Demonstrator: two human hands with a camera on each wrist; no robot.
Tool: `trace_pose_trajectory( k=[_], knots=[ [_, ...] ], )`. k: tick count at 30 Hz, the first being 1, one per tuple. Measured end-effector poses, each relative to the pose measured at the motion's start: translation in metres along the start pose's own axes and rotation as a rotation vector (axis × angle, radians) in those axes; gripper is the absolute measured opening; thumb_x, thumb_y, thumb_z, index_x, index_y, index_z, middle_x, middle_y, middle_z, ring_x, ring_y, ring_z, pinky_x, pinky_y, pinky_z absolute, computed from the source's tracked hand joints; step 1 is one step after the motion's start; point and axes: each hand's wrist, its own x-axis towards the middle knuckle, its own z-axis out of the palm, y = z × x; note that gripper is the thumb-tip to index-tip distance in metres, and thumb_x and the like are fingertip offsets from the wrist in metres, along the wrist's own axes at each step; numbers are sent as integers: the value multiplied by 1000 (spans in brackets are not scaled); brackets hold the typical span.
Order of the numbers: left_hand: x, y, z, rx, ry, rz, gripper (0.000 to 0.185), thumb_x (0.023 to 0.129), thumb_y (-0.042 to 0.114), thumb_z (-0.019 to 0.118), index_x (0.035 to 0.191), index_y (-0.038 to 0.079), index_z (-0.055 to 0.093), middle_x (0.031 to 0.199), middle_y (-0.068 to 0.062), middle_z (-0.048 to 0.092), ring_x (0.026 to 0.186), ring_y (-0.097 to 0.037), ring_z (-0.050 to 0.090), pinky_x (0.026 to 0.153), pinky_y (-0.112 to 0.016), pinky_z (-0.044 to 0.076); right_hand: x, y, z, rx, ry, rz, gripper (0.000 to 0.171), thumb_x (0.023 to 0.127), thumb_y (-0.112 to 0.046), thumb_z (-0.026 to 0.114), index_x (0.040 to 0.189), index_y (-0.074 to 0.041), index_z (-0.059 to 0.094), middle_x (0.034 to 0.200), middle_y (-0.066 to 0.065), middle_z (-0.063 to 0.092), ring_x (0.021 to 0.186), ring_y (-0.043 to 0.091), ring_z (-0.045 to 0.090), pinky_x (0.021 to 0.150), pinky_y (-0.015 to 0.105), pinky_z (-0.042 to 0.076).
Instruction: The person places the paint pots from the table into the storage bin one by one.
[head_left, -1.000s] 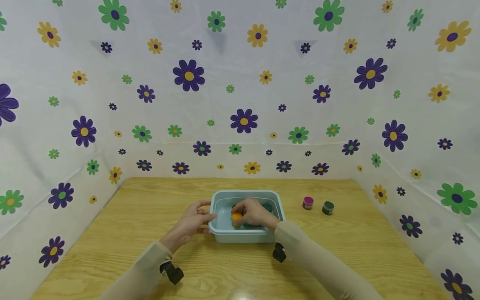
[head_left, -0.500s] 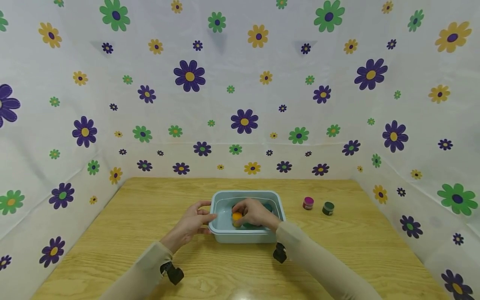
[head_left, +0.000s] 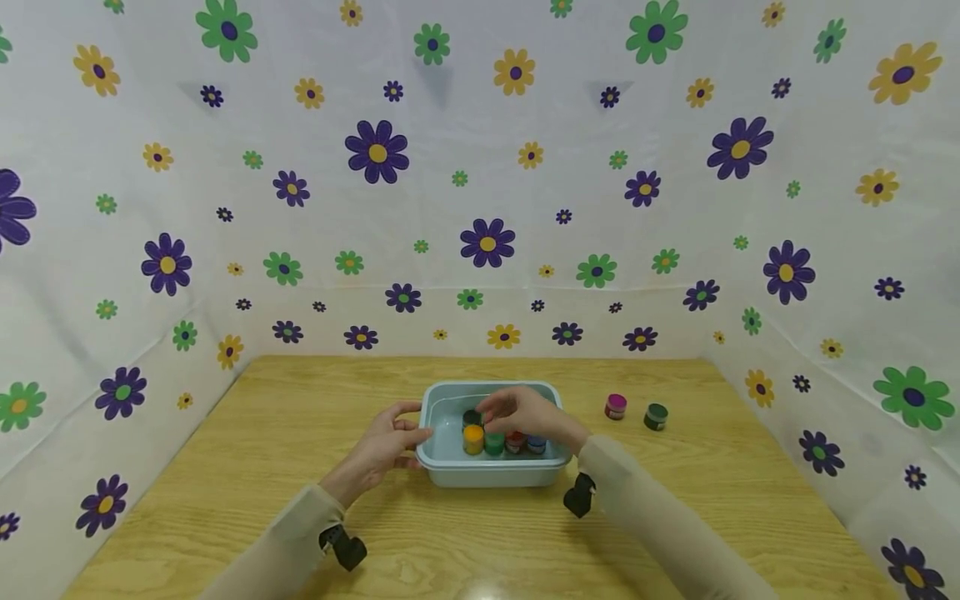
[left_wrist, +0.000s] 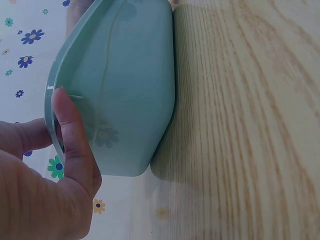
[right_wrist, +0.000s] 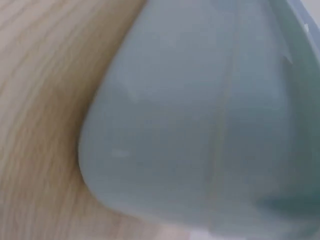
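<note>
- Jars of paint stood in a row inside the pale blue plastic tub (head_left: 450, 462) at the middle of the wooden table (head_left: 225, 467): an orange-lidded jar (head_left: 473, 437) at the 9 o'clock end, then a green-lidded jar (head_left: 493, 442), a red-lidded jar (head_left: 514, 442) and a blue-lidded jar (head_left: 536, 443).
- One dark-lidded jar (head_left: 471, 417) sat behind the row, toward the tub's 12 o'clock wall.
- Right hand (head_left: 525, 412) hovered over the tub just above the row, fingers loosely bent; whether it pinched anything could not be told from the head view, and the right wrist view showed only the tub's outer wall (right_wrist: 200, 125), blurred.
- Left hand (head_left: 386, 446) gripped the tub's 9 o'clock rim, thumb hooked over the edge and fingers against the outer wall, as the left wrist view made plain (left_wrist: 55, 170).
- Two more jars stood loose on the table at about 3 o'clock from the tub, well apart from it: a pink-lidded jar (head_left: 616, 406) and a dark green-lidded jar (head_left: 656, 416), just beside each other.
- Judged from this, the step in hand was packing jars into the tub; the next move would likely call for the right hand to reach toward 3 o'clock for the pink-lidded jar while the left steadied the tub.
</note>
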Motion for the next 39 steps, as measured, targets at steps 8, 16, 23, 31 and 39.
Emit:
trace_pose_trajectory(
  k=[8,16,23,31,39],
  knots=[
    [0,1,0,5,7,2,59,80,15,70,131,13,40,99,-15,52,84,-33,58,55,-36,54,-12,1,-25,96,-1,28,31,84,-13,65,115,-8,61,107,16,61,93,27,59,80,41,50],
    [-1,2,-1,0,12,9,56,82,12,66,131,12,40,100,-16,52,87,-35,57,55,-35,54,-28,4,-46,135,56,24,34,84,-18,65,117,-8,59,112,22,57,97,32,56,81,50,47],
    [-1,0,-1,-4,1,0,57,81,14,68,130,13,40,99,-15,51,85,-33,58,56,-35,54,-41,11,-59,165,116,48,42,84,-19,65,121,-2,54,108,19,58,97,41,52,74,39,50],
    [-2,0,-3,-6,-3,15,60,81,15,69,132,12,38,97,-15,52,85,-33,58,55,-36,54,-52,27,-75,171,202,61,35,86,-16,63,119,-5,56,104,19,59,85,30,55,68,34,50],
    [-1,1,-2,9,4,10,54,83,12,66,130,14,40,98,-15,51,87,-35,58,55,-35,54,-71,42,-98,112,310,163,40,85,-24,64,121,-8,54,107,13,57,85,24,54,59,26,46]
  ],
)
